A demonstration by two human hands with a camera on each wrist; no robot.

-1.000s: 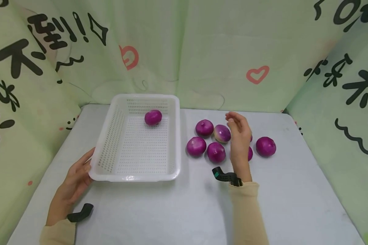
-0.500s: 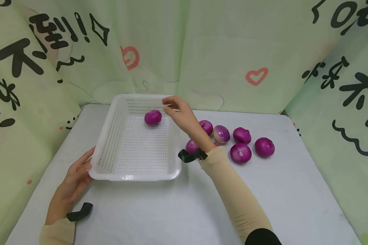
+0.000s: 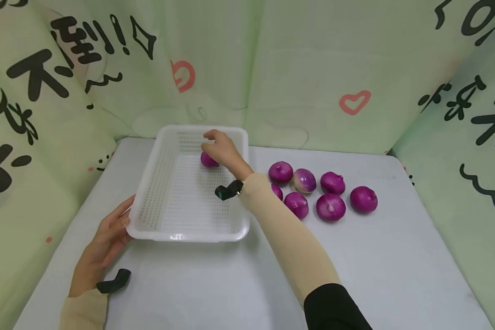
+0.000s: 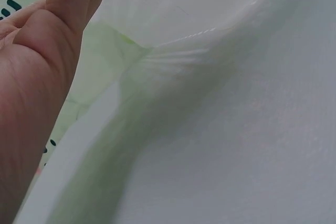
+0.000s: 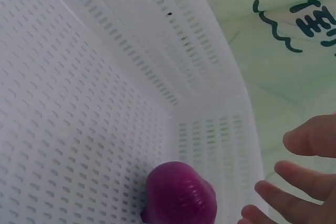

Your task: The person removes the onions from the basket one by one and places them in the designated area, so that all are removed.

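Note:
A white slotted basket (image 3: 189, 237) sits on the grey table, with one purple onion (image 3: 207, 160) at its far end. My right hand (image 3: 211, 143) reaches into the basket and hovers just over that onion. In the right wrist view its fingers (image 5: 304, 174) are spread beside the onion (image 5: 181, 195) and do not hold it. My left hand (image 3: 117, 224) rests with straight fingers against the basket's near-left corner. The left wrist view shows only the palm and thumb (image 4: 37, 77) before a blurred pale surface.
Several purple onions lie on the table right of the basket, among them one (image 3: 280, 172) nearest the basket and one (image 3: 363, 199) farthest right. Green printed cloth (image 3: 313, 68) walls in the back and both sides.
My right hand swung left from the onions on the table, over the basket's rim, and came down to the onion inside. The left hand stayed at the basket's corner.

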